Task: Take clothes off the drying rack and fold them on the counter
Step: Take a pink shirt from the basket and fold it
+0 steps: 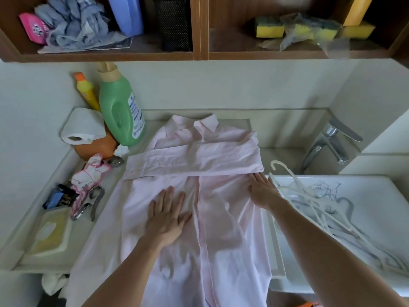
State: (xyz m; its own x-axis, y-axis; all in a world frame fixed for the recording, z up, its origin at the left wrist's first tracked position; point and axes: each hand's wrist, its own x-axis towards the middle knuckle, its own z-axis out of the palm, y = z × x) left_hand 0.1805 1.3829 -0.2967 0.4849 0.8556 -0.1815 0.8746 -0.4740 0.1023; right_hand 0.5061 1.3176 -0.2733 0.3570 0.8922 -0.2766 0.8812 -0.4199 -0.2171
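A pale pink collared shirt lies spread along the counter, collar at the far end. Both sleeves are folded across the chest in a band. My left hand presses flat on the shirt's left panel, fingers straight. My right hand lies flat on the shirt's right edge, just below the folded sleeve. The shirt's tail hangs over the near edge of the counter. No drying rack is in view.
A green detergent bottle, a yellow bottle, a paper roll, scissors and clips crowd the counter's left. White hangers lie in the sink at right, below a tap. Shelves overhead hold sponges.
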